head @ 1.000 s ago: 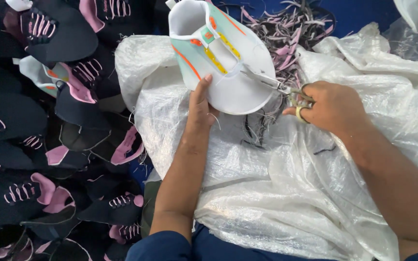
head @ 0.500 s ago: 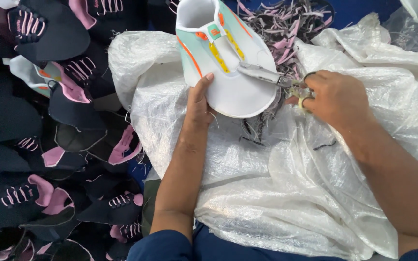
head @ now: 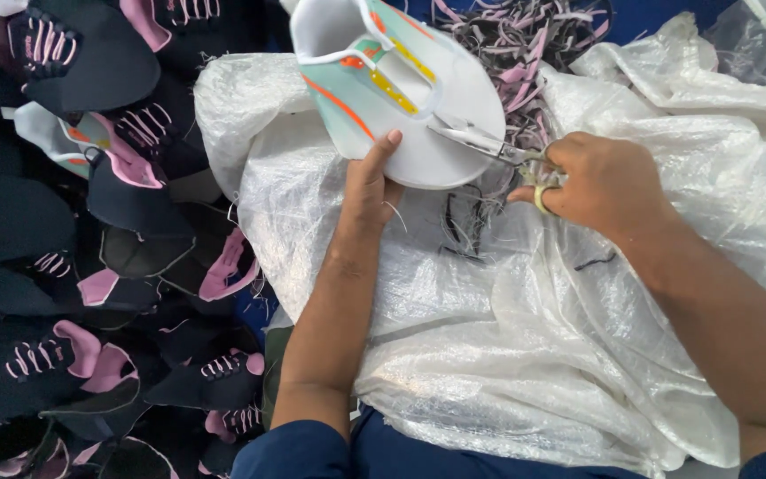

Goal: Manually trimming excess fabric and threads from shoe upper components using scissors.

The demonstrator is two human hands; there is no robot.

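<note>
A white woven plastic sack covers my lap and spreads wide to my right. To my left lies a heap of black and pink shoe uppers. Over the sack's top edge, my left hand holds a white and mint shoe upper with orange and yellow stripes, thumb pressed to its near edge. My right hand has its grip closed on small scissors, blades touching the upper's right edge. Trimmed fabric strips pile just beyond.
</note>
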